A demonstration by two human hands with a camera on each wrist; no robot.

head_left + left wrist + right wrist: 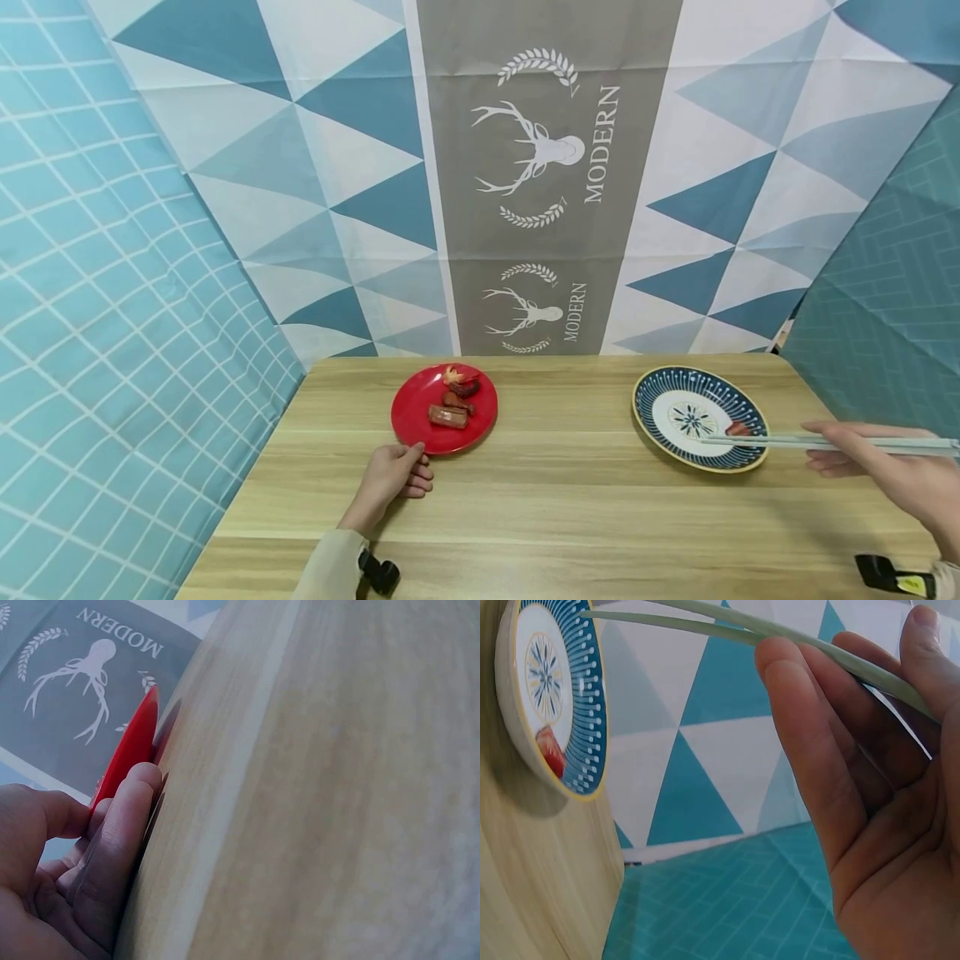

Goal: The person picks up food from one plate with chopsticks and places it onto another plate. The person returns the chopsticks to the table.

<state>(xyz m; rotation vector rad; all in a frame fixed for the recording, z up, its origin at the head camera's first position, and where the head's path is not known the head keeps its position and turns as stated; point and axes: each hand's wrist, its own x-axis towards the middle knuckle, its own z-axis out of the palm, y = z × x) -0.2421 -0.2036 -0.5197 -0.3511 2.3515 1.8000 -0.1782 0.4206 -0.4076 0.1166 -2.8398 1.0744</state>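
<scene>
My left hand pinches the near rim of a round red plate between thumb and fingers; in the left wrist view this plate appears edge-on and slightly raised off the wood. On it lie a brown ribbed piece and several smaller red and brown food-like pieces. At the right, my right hand holds a pair of pale green chopsticks. Their tips reach over a blue-and-white patterned plate with a yellow rim. A small red piece lies inside that plate, apart from the chopsticks in the right wrist view.
Both plates are on a light wooden table. Behind it hangs a cloth with triangles and deer heads. Blue checked cloth borders the left side, teal cloth the right. Each wrist wears a black camera mount.
</scene>
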